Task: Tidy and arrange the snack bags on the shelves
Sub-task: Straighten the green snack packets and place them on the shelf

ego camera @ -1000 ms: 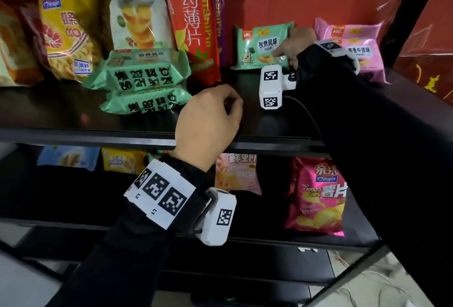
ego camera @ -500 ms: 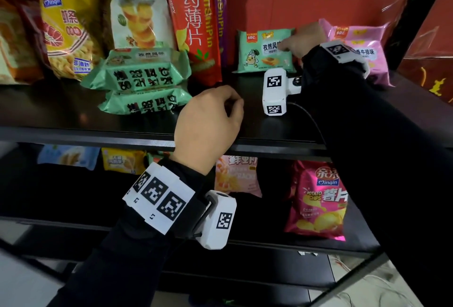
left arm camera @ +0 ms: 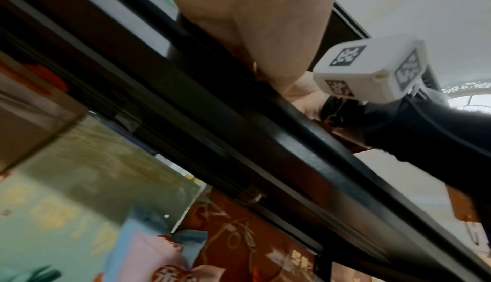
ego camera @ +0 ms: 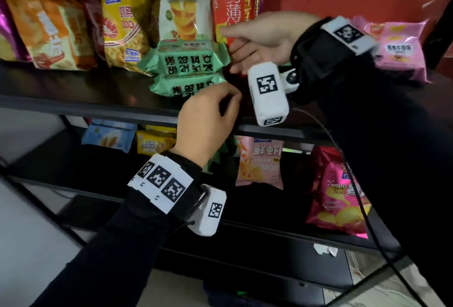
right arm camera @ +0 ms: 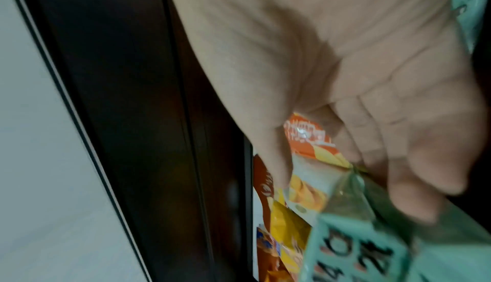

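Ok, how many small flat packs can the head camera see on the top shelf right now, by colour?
Mint green: 2, the upper mint green pack stacked on the lower mint green pack
Pink: 1, the pink pack at the far right
Total: 3
The right arm may hide more behind it.
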Action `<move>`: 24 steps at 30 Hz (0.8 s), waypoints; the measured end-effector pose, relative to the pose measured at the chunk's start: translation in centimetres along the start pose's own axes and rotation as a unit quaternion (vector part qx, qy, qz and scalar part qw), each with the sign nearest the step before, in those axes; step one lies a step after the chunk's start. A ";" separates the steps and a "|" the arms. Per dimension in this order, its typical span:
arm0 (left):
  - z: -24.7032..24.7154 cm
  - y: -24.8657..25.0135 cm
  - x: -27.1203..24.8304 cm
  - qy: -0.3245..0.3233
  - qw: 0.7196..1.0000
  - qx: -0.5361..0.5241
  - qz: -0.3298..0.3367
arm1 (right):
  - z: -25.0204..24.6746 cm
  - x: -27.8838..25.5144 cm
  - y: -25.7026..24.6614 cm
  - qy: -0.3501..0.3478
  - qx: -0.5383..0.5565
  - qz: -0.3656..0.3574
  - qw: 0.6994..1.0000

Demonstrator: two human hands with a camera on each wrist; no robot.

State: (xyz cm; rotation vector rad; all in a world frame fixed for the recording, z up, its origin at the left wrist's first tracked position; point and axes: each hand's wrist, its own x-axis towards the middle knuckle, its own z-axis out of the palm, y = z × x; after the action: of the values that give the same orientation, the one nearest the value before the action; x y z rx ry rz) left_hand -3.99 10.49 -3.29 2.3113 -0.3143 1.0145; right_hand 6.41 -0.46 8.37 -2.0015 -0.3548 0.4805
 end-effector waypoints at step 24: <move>0.4 0.9 2.1 -0.032 0.995 0.020 -0.093 | -9.0 -5.3 7.0 0.297 0.190 -0.086 0.932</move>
State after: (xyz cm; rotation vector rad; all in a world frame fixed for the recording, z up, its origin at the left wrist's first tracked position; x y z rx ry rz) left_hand -2.72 9.52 -1.60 2.3613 -0.1022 0.8624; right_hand 6.32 -12.91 6.84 -1.6189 -0.0482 -0.1698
